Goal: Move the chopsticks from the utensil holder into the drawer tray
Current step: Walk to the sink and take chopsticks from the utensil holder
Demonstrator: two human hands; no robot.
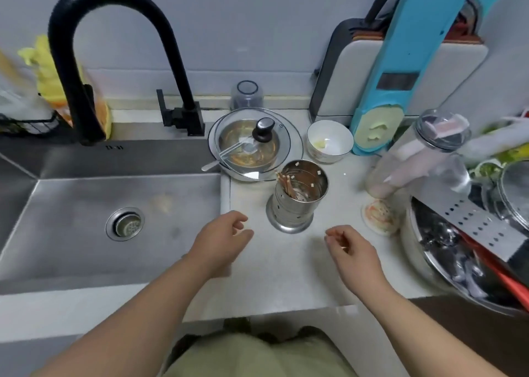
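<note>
The chopsticks [287,184] are leaning inside the steel utensil holder [296,196], against its sink-side wall. The person's left hand [220,240] and right hand [350,250] are hovering just in front of the holder, fingers loosely curled, gripping nothing. A one-handed pull is likely risking tipping the holder toward the lidded pan [254,144] behind it.

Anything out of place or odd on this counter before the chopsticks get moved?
The utensil holder looks tilted, leaning away from the person, with the chopsticks bunched against its left inner wall. Wide-angle distortion may exaggerate the lean. No drawer tray is in view. Both the left hand and the right hand are empty.
</note>
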